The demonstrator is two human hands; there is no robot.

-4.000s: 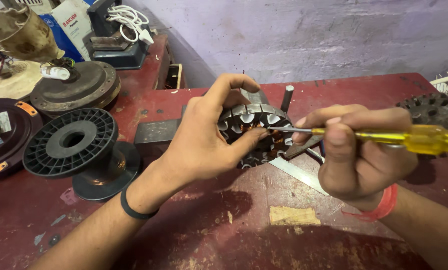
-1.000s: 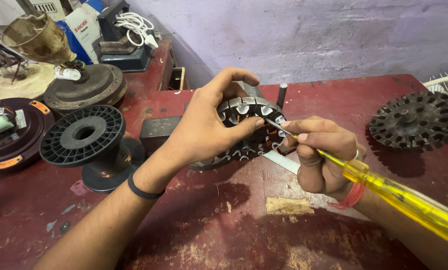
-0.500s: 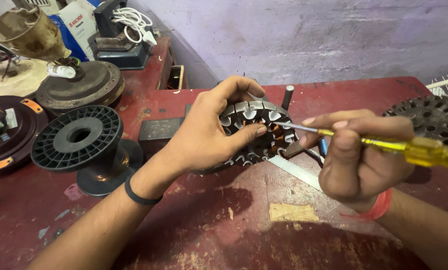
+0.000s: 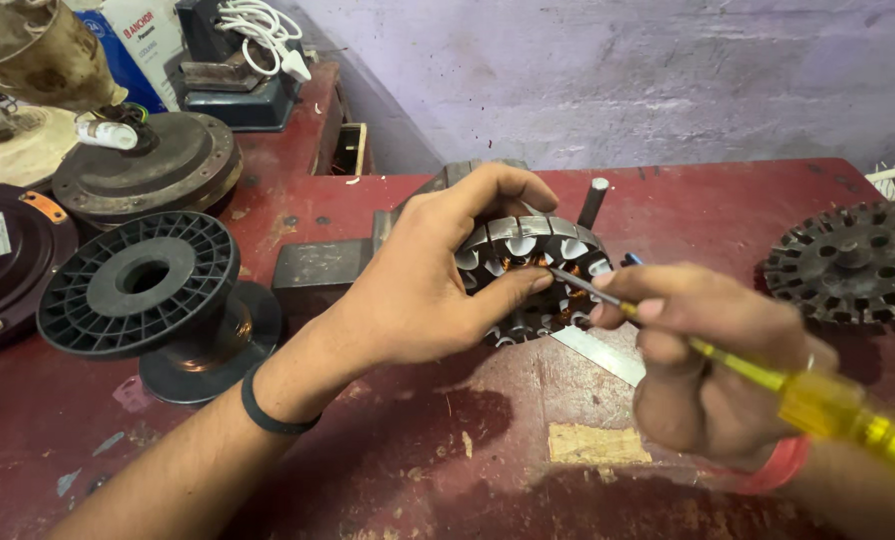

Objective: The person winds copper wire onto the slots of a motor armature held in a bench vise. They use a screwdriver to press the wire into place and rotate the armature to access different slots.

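My left hand (image 4: 423, 280) grips a round fan stator (image 4: 530, 268) with steel teeth and white slot liners, holding it tilted on the red workbench (image 4: 388, 470). My right hand (image 4: 713, 365) holds a screwdriver (image 4: 768, 380) with a yellow transparent handle. Its metal tip rests in a slot of the stator, next to my left thumb. Copper windings show between the teeth. My palm hides the stator's left part.
A black plastic spool (image 4: 143, 285) stands at the left. A second, dark stator (image 4: 853, 265) lies at the right. Old fan motor housings (image 4: 153, 165) and a white cable (image 4: 263, 25) sit at the back left. A metal block (image 4: 318, 265) lies behind my wrist.
My right hand has dropped and tilted the screwdriver, so its handle points down to the right. The tip stays at the stator. My left hand keeps its grip.
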